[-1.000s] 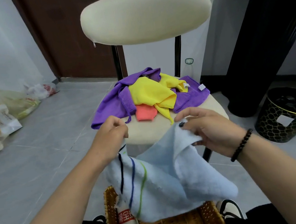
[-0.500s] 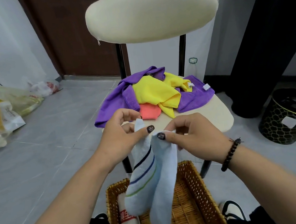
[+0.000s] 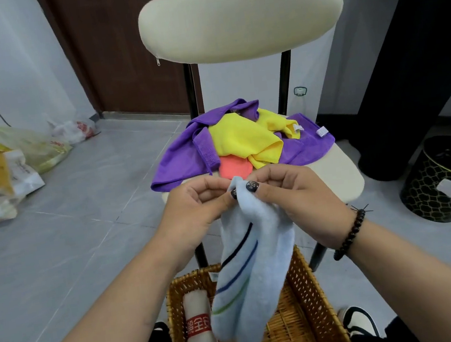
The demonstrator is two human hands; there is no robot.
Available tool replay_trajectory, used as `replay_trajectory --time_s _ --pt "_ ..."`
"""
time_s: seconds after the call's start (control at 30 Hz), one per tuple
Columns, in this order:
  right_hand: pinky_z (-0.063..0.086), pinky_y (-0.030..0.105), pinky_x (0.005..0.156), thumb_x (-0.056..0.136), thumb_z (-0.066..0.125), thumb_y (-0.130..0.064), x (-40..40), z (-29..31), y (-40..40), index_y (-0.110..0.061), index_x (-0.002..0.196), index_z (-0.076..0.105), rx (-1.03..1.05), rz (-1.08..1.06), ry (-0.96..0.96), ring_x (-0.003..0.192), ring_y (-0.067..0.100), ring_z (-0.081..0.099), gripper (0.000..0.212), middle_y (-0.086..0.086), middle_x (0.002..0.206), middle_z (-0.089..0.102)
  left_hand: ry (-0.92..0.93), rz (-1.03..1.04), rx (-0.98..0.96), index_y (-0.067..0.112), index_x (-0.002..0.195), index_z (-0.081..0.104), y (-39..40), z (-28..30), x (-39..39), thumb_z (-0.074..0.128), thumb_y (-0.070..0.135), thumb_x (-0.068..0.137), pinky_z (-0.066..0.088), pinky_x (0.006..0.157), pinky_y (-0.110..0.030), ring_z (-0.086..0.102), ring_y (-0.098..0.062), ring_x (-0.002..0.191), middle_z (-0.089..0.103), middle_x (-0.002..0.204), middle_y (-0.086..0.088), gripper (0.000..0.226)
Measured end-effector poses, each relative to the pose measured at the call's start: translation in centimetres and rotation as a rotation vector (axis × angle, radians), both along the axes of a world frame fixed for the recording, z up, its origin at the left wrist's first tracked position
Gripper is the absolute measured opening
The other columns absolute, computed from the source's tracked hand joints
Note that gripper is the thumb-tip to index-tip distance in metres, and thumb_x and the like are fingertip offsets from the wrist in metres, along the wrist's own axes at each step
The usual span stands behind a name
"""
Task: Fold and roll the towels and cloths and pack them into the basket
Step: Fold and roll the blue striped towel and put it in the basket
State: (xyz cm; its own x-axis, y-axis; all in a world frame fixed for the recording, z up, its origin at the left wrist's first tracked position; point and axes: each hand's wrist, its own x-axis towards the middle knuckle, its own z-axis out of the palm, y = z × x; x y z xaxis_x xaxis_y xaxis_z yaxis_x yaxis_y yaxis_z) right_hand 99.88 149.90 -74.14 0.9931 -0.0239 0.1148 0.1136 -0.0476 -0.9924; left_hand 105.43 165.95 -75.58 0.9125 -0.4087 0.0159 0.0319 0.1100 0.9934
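Observation:
A light blue towel with dark, blue and green stripes hangs folded lengthwise over the wicker basket. My left hand and my right hand both pinch its top corners, thumbs almost touching. In the basket lies one rolled white towel with a red band. On the cream chair seat behind my hands lies a heap: a purple cloth, a yellow cloth and a coral cloth.
The chair's padded back rises above the heap. A black and gold bin stands at the right beside a dark cabinet. Plastic bags lie on the grey floor at the left. My shoe is beside the basket.
My hands have come together, bringing the towel's two top corners against each other. The towel went from spread wide to a narrow hanging fold over the basket.

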Motion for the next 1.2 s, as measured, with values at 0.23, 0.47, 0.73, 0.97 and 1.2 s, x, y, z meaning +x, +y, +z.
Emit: replay_trajectory --time_s 0.23,0.47,0.73,0.97,1.2 --pt "0.048 0.018 0.061 0.087 0.063 -0.009 -0.1 0.0 -0.2 -0.002 0.084 0.066 0.016 -0.139 -0.051 0.068 0.011 0.059 0.007 0.011 0.075 0.067 0.098 -0.02 -0.123 0.005 0.094 0.068 -0.9 -0.4 -0.7 0.07 0.016 0.064 0.054 0.076 -0.026 0.066 -0.019 0.081 0.073 0.089 -0.013 0.032" --pt "0.049 0.034 0.064 0.085 0.067 -0.009 -0.1 -0.6 0.1 -0.011 0.097 0.064 -0.1 -0.221 -0.124 0.069 0.02 0.057 0.013 0.012 0.078 0.061 0.007 0.009 -0.109 0.006 0.092 0.069 -0.9 -0.3 -0.6 0.068 0.004 0.071 0.056 0.078 -0.021 0.069 -0.012 0.084 0.074 0.09 -0.007 0.021" --pt "0.055 0.039 0.075 0.084 0.067 -0.006 -0.3 -0.6 -0.3 -0.005 0.094 0.068 -0.156 -0.152 -0.071 0.077 0.024 0.068 0.01 0.009 0.08 0.071 -0.12 0.017 -0.057 0.006 0.084 0.049 -0.8 0.0 -0.7 0.063 -0.011 0.078 0.055 0.069 -0.02 0.071 -0.014 0.078 0.075 0.083 -0.009 0.023" --pt "0.049 0.024 0.071 0.081 0.072 -0.016 0.0 -0.6 -1.1 -0.028 0.081 0.068 -0.4 -0.227 -0.165 0.086 0.007 0.057 0.013 0.002 0.094 0.061 -0.364 0.017 0.166 0.006 0.082 0.067 -1.1 -0.8 -1.1 0.06 -0.002 0.074 0.054 0.075 -0.033 0.065 -0.022 0.079 0.07 0.083 0.002 0.013" --pt "0.048 0.025 0.073 0.082 0.071 -0.016 0.1 -0.8 -1.7 -0.019 0.086 0.069 -0.371 -0.157 -0.187 0.086 0.008 0.06 0.006 -0.001 0.093 0.066 -0.542 0.028 0.252 0.017 0.087 0.067 -0.9 -2.1 -1.0 0.068 0.035 0.067 0.054 0.082 -0.029 0.065 -0.013 0.088 0.067 0.095 0.004 0.027"
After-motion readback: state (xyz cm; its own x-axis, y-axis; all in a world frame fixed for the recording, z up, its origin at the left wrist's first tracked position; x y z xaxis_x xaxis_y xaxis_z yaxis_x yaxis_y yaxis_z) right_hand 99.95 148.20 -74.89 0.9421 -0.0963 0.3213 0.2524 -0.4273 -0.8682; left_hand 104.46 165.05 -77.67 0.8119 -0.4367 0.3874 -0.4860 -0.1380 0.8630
